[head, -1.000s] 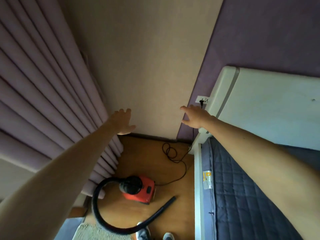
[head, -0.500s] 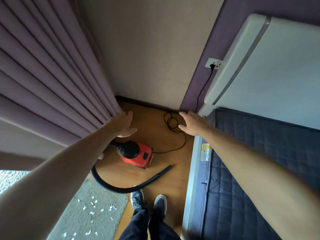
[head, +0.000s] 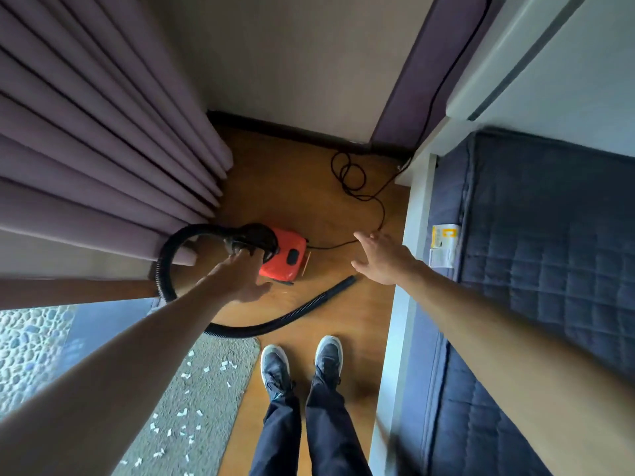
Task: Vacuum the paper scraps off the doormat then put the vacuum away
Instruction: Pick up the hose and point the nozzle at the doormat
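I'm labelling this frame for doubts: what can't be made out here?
Head view:
- Vacuum top: left hand covers it; contact unclear.
- Cord plug: cut off by top edge.
- Doormat: partly behind left arm, cut by bottom edge.
- Mattress label: too small to read.

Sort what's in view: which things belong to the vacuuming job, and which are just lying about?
Job: red vacuum, black hose, power cord, doormat, paper scraps; left hand and right hand, both open.
Just there: curtain, mattress, bed frame.
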Motion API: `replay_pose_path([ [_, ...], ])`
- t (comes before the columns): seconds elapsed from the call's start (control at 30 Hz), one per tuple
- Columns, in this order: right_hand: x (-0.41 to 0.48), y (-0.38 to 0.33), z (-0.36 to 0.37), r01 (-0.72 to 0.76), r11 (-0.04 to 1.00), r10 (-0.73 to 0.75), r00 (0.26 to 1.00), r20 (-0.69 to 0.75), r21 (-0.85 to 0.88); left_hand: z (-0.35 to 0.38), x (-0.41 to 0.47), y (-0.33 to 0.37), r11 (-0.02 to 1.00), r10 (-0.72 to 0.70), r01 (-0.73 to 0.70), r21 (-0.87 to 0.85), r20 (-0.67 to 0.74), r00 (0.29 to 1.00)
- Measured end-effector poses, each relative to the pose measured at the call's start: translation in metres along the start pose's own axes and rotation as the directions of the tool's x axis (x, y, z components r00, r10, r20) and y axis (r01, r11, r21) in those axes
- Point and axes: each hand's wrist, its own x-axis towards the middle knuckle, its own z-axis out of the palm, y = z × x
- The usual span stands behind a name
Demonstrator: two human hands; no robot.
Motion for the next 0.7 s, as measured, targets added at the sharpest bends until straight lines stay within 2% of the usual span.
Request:
replay_pose_path([
  [0.43,0.108,0.014,0.24,-0.069,0.991,0.041,0.972,0.231,0.115,0.208,0.139,-0.049,0.998,0.004,0.006,-0.06,0.175,0.985],
  [0.7,0.167,0.029,0.345,-0.161,0.967,0.084,0.934,0.347,0.199,0.301,0.2,-0.066,0.999,0.041,-0.038,-0.017,0.251,0.967],
])
